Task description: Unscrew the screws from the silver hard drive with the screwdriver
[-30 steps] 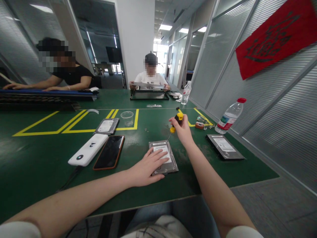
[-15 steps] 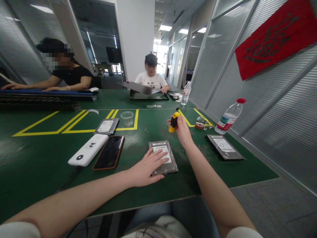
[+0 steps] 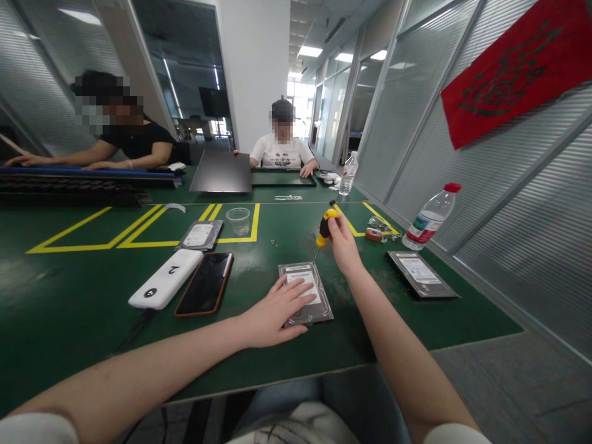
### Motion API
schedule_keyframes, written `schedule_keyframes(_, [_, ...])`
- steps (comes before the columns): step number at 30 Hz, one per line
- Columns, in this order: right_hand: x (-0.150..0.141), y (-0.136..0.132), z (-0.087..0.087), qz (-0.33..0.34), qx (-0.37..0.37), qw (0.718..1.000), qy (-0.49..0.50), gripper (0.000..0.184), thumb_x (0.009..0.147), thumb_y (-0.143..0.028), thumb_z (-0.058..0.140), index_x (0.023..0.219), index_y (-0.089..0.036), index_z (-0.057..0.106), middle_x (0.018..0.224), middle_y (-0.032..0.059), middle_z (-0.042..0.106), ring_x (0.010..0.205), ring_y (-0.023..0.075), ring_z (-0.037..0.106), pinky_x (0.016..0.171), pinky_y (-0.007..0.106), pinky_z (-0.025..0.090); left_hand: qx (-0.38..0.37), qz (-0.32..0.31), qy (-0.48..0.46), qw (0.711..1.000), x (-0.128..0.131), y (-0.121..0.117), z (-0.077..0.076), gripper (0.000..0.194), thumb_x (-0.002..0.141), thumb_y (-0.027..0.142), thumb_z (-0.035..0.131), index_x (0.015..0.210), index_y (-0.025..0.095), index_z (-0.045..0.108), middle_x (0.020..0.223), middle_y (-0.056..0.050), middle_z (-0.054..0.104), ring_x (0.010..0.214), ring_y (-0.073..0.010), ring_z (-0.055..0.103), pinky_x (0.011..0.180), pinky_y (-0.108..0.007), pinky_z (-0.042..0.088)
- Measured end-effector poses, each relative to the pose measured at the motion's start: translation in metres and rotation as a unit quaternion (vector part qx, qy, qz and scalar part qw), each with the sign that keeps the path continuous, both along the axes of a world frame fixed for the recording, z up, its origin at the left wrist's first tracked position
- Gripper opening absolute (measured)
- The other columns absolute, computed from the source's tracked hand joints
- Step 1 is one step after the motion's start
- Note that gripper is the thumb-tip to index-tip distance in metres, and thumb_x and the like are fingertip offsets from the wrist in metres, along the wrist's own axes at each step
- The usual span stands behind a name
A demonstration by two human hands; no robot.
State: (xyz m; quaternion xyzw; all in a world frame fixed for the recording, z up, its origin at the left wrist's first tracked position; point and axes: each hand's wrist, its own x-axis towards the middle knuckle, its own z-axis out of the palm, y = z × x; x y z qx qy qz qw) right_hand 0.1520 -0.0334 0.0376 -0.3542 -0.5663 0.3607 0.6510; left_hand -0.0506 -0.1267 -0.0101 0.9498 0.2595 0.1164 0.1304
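A silver hard drive point(image 3: 319, 311) with a white label lies on the green table in front of me. My left hand point(image 3: 282, 308) rests flat on it, fingers spread over the label and the near left side. In my right hand point(image 3: 343, 240) is a yellow and black screwdriver point(image 3: 325, 228), gripped by its handle and slightly tilted. Its tip meets the drive's far right corner; whether it sits in a screw is too small to tell. Several tiny metal bits point(image 3: 274, 242), probably screws, lie on the table beyond the drive.
Left of my hands are a phone point(image 3: 204, 285), a white power bank point(image 3: 166, 280) with a cable, another hard drive point(image 3: 200, 235) and a clear cup point(image 3: 238, 221). To the right lie a third drive point(image 3: 420, 274) and a water bottle point(image 3: 430, 216). Two people work across the table.
Across the table, the person in white has swung a dark flat panel to the left and tilted it up. My left hand stays on the drive; the screwdriver has barely moved.
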Motion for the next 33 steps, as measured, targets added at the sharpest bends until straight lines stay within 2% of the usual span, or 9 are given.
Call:
schedule_keyframes(3, [-0.0018,-0.0037,0.003,0.005,0.005,0.999,0.031,0.044,0.073,-0.058,0.067,0.092,-0.026,0.044,0.087,-0.0029,0.062,0.076,0.0108,0.061,0.072,0.025,0.05,0.004,-0.001,-0.005,1.0,0.0001,0.0,-0.0001,0.062,0.092,0.038,0.058,0.147,0.022,0.036,0.157,-0.012,0.031,0.147,-0.0306,0.022,0.119,-0.058,0.008])
schedule_keyframes(7, [-0.0026,-0.0034,0.0023,0.031,-0.008,0.998,0.05,0.043,0.078,-0.064,0.058,0.092,-0.027,0.044,0.07,-0.0066,0.056,0.059,0.0089,0.054,0.058,0.023,0.045,0.0,0.0,-0.006,1.0,0.0003,0.0003,0.0,0.062,0.092,0.039,0.058,0.147,0.023,0.035,0.157,-0.012,0.031,0.147,-0.0311,0.023,0.119,-0.058,0.008])
schedule_keyframes(11, [-0.0001,0.0009,-0.0006,0.026,-0.009,0.998,0.055,0.046,0.082,-0.069,0.046,0.098,-0.027,0.053,0.077,-0.0026,0.057,0.065,0.0101,0.056,0.058,0.023,0.046,-0.003,-0.001,-0.007,1.0,0.0002,0.0004,0.0,0.062,0.092,0.038,0.058,0.147,0.022,0.035,0.157,-0.012,0.031,0.147,-0.0314,0.022,0.118,-0.059,0.009])
schedule_keyframes(16, [0.0039,-0.0004,0.0031,-0.038,0.021,0.994,0.101,0.038,0.085,-0.065,0.044,0.096,-0.03,0.051,0.081,-0.0022,0.054,0.067,0.0104,0.056,0.063,0.024,0.049,0.004,-0.003,-0.024,1.0,-0.0005,0.0009,-0.0026,0.063,0.092,0.039,0.057,0.148,0.025,0.034,0.157,-0.011,0.031,0.147,-0.0309,0.023,0.119,-0.058,0.008])
schedule_keyframes(21, [0.0051,-0.001,0.0038,-0.024,0.018,0.991,0.127,0.039,0.082,-0.065,0.05,0.095,-0.028,0.051,0.079,-0.0025,0.054,0.065,0.0096,0.054,0.062,0.023,0.048,0.002,-0.001,-0.01,1.0,-0.0001,0.0007,-0.0015,0.062,0.092,0.039,0.058,0.148,0.024,0.034,0.157,-0.011,0.032,0.147,-0.0305,0.022,0.119,-0.057,0.008])
schedule_keyframes(26, [0.0014,0.0002,-0.0005,-0.011,-0.006,0.995,0.097,0.041,0.08,-0.066,0.052,0.093,-0.028,0.05,0.079,-0.0031,0.056,0.064,0.0088,0.054,0.059,0.021,0.047,0.003,-0.002,-0.01,1.0,-0.0002,0.0007,-0.0023,0.062,0.092,0.039,0.057,0.148,0.024,0.034,0.157,-0.011,0.031,0.147,-0.0303,0.022,0.119,-0.058,0.008])
schedule_keyframes(33, [-0.0004,-0.0043,-0.0011,-0.031,0.011,0.998,0.055,0.032,0.087,-0.061,0.044,0.095,-0.029,0.048,0.082,-0.0035,0.054,0.068,0.0092,0.055,0.064,0.022,0.048,0.005,-0.005,-0.015,1.0,-0.0005,0.0011,-0.0034,0.063,0.093,0.039,0.056,0.149,0.025,0.033,0.157,-0.011,0.031,0.147,-0.0307,0.022,0.119,-0.058,0.008])
